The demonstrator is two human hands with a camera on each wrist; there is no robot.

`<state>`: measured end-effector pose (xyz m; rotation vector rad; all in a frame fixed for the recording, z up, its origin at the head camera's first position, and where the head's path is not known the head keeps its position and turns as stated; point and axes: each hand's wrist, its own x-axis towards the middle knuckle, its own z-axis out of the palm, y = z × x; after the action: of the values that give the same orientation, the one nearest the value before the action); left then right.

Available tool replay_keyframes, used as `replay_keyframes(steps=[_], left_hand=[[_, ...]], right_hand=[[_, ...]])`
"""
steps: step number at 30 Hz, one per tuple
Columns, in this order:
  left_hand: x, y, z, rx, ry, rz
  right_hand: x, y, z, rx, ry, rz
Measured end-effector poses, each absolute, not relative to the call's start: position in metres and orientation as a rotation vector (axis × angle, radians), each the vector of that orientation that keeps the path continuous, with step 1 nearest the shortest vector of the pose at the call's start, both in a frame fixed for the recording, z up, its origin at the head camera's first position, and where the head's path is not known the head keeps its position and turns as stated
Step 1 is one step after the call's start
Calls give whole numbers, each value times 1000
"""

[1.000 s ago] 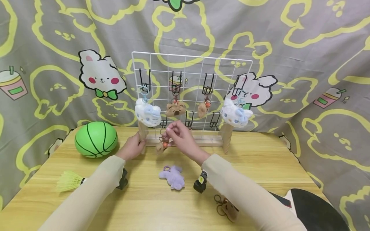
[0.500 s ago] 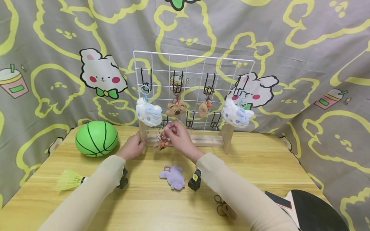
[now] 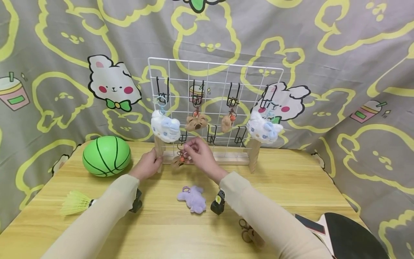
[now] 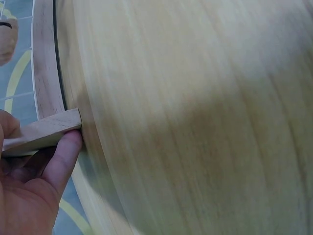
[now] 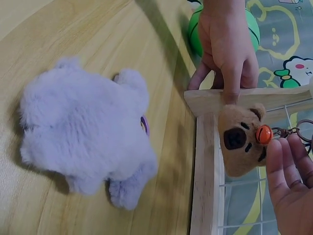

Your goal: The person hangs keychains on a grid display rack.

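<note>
My left hand (image 3: 147,165) grips the left wooden leg (image 4: 46,131) of a white wire grid rack (image 3: 254,156), fingers on both sides of the wood in the left wrist view. With fingertips and thumb, my right hand (image 3: 202,156) pinches the metal ring of a brown bear plush keychain (image 5: 240,142), which has an orange bell. The bear dangles in front of the rack's lower left, just below a black hook (image 3: 183,138). Whether the ring touches that hook is hidden. Higher up hang two white-and-blue cat plush keychains (image 3: 165,126) and two brown bear keychains (image 3: 196,122).
A purple plush keychain (image 3: 194,199) lies on the table before the rack. Left are a green ball (image 3: 107,156) and a yellow shuttlecock (image 3: 76,203). Front right, another brown keychain (image 3: 255,238) lies partly under my right sleeve, beside a black paddle (image 3: 350,235).
My right hand and forearm have shifted slightly left, and the held bear keychain has swung and turned a little. My left hand stays on the rack's leg.
</note>
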<state>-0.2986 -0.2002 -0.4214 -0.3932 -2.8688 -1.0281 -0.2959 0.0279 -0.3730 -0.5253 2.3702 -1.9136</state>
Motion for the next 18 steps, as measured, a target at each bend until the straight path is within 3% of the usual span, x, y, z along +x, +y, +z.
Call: replay_keyframes(steps=[18], left_hand=[[-298,-200,-421,-385,-2867,-1059]], right_hand=[[-287,61,-392,-710,2522,-1649]])
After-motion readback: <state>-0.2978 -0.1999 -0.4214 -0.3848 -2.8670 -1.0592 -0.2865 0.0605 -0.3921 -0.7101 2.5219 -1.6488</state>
